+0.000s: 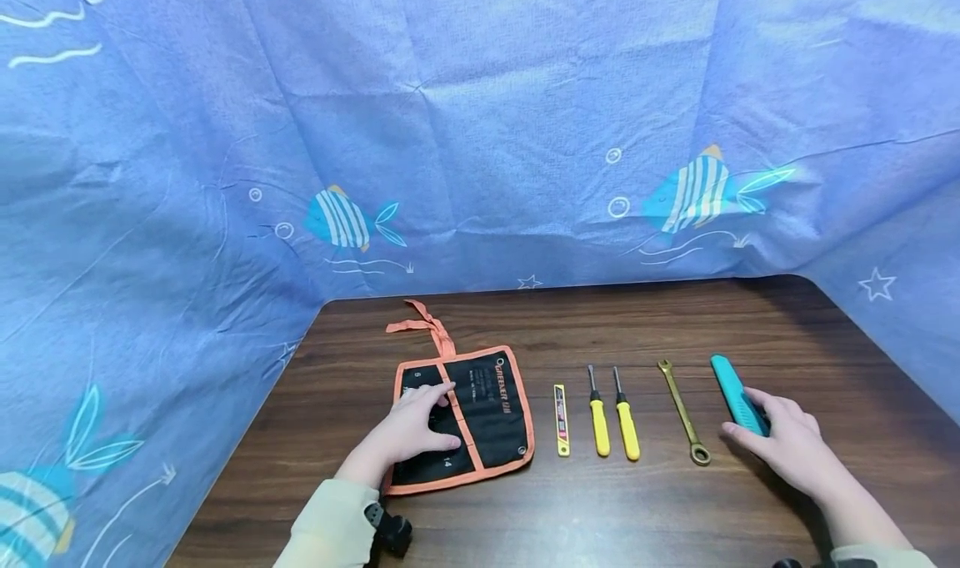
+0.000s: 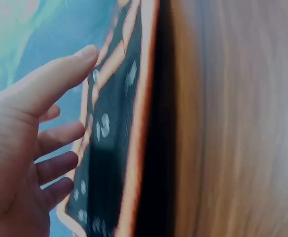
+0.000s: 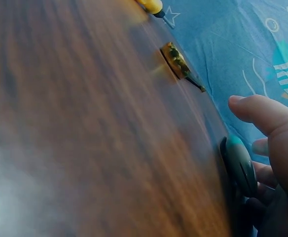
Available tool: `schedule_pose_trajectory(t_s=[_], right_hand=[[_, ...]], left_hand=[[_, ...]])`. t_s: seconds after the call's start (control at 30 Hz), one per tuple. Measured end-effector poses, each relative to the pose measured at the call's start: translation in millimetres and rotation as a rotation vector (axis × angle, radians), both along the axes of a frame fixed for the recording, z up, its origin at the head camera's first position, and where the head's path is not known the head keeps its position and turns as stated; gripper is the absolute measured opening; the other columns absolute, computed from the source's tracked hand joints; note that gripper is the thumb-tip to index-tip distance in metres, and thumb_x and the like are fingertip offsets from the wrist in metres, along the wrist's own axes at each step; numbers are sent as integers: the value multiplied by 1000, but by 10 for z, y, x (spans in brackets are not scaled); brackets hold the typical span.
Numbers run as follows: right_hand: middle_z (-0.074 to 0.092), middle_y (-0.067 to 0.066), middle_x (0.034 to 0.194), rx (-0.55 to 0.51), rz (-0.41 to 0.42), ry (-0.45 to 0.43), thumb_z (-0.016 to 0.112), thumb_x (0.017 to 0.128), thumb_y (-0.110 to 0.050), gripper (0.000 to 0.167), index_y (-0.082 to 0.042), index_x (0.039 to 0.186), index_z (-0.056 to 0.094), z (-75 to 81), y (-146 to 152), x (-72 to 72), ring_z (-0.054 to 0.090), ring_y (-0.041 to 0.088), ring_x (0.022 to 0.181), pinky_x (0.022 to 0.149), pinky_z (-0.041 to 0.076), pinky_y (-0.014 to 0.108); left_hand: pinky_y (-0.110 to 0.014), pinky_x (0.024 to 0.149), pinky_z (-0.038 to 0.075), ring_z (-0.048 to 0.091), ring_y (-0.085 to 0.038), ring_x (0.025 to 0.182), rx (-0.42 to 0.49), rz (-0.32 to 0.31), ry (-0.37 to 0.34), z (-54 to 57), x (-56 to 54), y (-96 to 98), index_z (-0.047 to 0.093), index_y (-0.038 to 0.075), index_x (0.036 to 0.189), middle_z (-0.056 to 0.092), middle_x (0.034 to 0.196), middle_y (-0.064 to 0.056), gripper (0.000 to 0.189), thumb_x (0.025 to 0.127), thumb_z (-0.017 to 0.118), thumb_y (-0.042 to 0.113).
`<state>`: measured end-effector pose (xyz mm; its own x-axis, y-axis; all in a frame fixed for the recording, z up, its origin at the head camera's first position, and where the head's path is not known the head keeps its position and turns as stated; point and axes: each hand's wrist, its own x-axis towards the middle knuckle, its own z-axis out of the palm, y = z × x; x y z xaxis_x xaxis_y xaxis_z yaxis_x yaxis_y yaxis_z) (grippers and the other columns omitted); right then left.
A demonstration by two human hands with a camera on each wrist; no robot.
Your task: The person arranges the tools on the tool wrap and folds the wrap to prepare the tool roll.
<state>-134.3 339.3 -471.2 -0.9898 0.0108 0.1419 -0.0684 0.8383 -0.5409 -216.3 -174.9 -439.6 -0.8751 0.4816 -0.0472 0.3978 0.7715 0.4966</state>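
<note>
On the left, a black tool pouch (image 1: 483, 401) with orange edging and orange ties lies flat. My left hand (image 1: 411, 426) is over its left half, thumb and fingers spread apart and holding nothing. In the left wrist view the fingers (image 2: 60, 165) hover by numbered pockets of the pouch (image 2: 107, 163). At the right lies a teal utility knife (image 1: 731, 389). My right hand (image 1: 787, 439) straddles its near end, fingers on the far side. The right wrist view shows the thumb (image 3: 255, 111) standing off the knife's end (image 3: 240, 165), with fingertips close beside it.
Between the hands, in a row, lie a slim yellow-labelled blade pack (image 1: 562, 422), two yellow-handled screwdrivers (image 1: 601, 430) and a brass-coloured combination wrench (image 1: 684, 409). The dark wooden table (image 1: 585, 518) ends at a blue fish-patterned cloth (image 1: 495, 176) behind and at both sides.
</note>
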Motion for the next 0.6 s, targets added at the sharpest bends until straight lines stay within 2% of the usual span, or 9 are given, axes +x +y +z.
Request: schedule_pose_trajectory(t_s=[0.1,0.2,0.33,0.5,0.6], right_hand=[[38,41,121,13,4,-3,62,88,-41,80,18,134,31,-7,7,-25,34,53,107,83,19,62],[38,41,121,21,11,-10,62,88,-42,83,19,134,29,-22,6,-57,34,53,107,83,18,62],[38,41,121,37,7,-10,63,87,-41,83,19,133,29,-32,3,-74,34,53,107,82,19,62],[38,40,121,44,4,-8,63,88,-40,81,19,132,31,-27,13,-70,33,52,107,81,19,61],[38,41,120,44,7,-12,62,88,-40,81,20,132,30,-29,16,-78,33,52,107,81,18,61]], left_hand=[[-48,92,34,45,-20,100,-14,23,35,9,51,73,43,12,140,53,104,2,81,74,75,47],[-44,84,39,46,-18,92,-28,53,38,-7,105,121,46,11,137,52,96,3,79,73,75,48],[-40,77,41,45,-18,89,-47,73,46,-67,160,152,46,11,136,51,96,2,82,71,75,52],[-41,85,40,45,-18,95,-76,43,89,-161,151,136,43,13,139,49,102,2,90,69,72,61],[-44,91,38,45,-19,101,-57,36,80,-194,119,100,40,13,141,50,105,1,92,69,73,59]])
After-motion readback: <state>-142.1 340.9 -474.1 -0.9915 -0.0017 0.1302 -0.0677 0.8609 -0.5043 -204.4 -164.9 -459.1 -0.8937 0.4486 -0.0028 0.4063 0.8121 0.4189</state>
